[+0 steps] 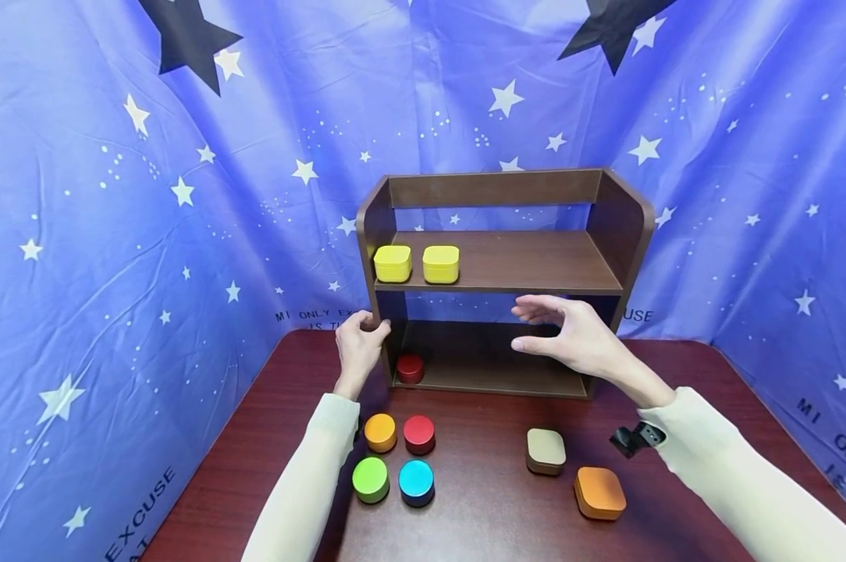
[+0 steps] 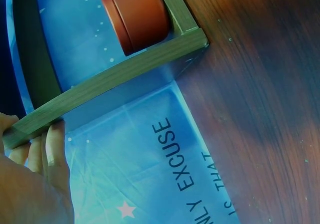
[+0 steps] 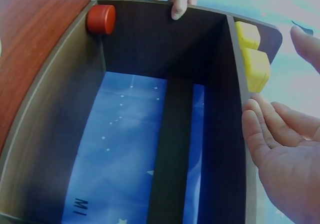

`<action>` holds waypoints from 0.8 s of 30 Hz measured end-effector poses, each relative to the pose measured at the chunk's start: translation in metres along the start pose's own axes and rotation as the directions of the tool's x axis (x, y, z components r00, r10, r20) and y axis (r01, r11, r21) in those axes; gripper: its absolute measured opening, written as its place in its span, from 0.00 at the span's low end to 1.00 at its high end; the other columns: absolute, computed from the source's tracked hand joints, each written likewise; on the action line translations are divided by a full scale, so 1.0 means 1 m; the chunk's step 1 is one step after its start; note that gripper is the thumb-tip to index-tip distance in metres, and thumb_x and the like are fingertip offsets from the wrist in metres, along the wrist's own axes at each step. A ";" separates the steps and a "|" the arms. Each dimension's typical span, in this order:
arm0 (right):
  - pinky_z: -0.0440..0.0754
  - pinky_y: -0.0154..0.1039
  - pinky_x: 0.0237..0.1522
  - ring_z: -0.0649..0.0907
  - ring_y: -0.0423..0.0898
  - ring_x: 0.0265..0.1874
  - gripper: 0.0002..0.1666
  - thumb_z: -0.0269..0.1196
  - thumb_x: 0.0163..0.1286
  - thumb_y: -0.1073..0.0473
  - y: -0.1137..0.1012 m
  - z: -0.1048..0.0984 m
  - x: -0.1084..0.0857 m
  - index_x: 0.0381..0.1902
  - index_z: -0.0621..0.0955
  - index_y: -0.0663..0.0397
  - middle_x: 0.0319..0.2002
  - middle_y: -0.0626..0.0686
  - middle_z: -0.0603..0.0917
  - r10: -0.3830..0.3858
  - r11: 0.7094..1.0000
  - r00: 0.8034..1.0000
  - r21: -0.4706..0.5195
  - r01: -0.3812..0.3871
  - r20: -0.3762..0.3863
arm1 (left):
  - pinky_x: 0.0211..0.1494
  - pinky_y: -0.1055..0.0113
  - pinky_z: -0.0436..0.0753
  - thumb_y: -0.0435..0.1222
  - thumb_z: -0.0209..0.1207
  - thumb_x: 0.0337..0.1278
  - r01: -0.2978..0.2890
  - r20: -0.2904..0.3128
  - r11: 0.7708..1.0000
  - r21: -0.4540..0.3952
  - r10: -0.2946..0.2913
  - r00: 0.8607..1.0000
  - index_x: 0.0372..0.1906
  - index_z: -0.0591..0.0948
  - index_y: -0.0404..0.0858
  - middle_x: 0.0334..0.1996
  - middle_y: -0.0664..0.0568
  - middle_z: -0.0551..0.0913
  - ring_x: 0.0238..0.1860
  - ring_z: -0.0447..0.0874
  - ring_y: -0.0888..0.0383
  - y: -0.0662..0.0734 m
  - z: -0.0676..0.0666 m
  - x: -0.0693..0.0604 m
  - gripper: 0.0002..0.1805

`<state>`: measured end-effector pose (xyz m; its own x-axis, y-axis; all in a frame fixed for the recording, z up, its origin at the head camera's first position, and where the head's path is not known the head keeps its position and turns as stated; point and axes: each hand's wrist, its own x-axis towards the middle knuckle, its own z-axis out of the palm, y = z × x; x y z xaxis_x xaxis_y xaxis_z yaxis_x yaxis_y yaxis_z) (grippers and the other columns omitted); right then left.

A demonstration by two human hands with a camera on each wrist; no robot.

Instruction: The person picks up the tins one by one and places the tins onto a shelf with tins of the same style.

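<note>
The left hand grips the edge of the shelf's left side panel, thumb on the inner face and fingers on the outer. The right hand is well apart from it, in front of the shelf's right part; its thumb stands away from the fingers and it holds nothing. Whether it touches the upper board, I cannot tell. The shelf stands on the far part of the table. Two yellow boxes sit at left on the upper board, and one red tin at left on the lower. On the table, four round tins are near left; a beige box and an orange box are near right.
</note>
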<state>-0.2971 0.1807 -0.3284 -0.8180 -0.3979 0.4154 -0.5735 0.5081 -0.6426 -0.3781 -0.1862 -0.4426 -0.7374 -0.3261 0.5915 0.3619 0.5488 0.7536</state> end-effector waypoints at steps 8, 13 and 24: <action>0.78 0.19 0.57 0.86 0.31 0.52 0.37 0.80 0.65 0.54 0.012 0.002 -0.017 0.70 0.82 0.56 0.57 0.55 0.93 0.020 0.999 1.000 -0.035 -0.020 0.003 | 0.43 0.60 0.76 0.35 0.75 0.52 -0.002 -0.001 1.000 0.007 0.002 1.000 0.27 0.85 0.33 0.27 0.38 0.87 0.34 0.83 0.43 0.000 0.000 0.001 0.11; 0.78 0.20 0.57 0.85 0.29 0.52 0.37 0.80 0.66 0.54 0.020 0.003 -0.029 0.70 0.82 0.55 0.58 0.54 0.92 0.032 0.999 0.999 -0.040 -0.032 0.011 | 0.44 0.58 0.77 0.35 0.75 0.52 0.009 0.005 1.000 0.007 -0.009 1.000 0.27 0.85 0.32 0.27 0.37 0.88 0.35 0.83 0.41 0.000 0.001 0.001 0.11; 0.78 0.19 0.55 0.83 0.22 0.51 0.35 0.80 0.65 0.56 0.037 0.007 -0.053 0.68 0.83 0.57 0.57 0.56 0.92 0.047 0.999 0.999 -0.018 -0.048 -0.011 | 0.44 0.59 0.77 0.36 0.74 0.54 0.018 0.010 1.000 0.013 -0.018 1.000 0.27 0.86 0.33 0.27 0.38 0.88 0.35 0.84 0.42 0.003 0.000 0.000 0.10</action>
<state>-0.2749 0.2152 -0.3791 -0.8447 -0.3651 0.3913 -0.5346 0.5405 -0.6496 -0.3769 -0.1849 -0.4403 -0.7496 -0.3281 0.5749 0.3411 0.5529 0.7602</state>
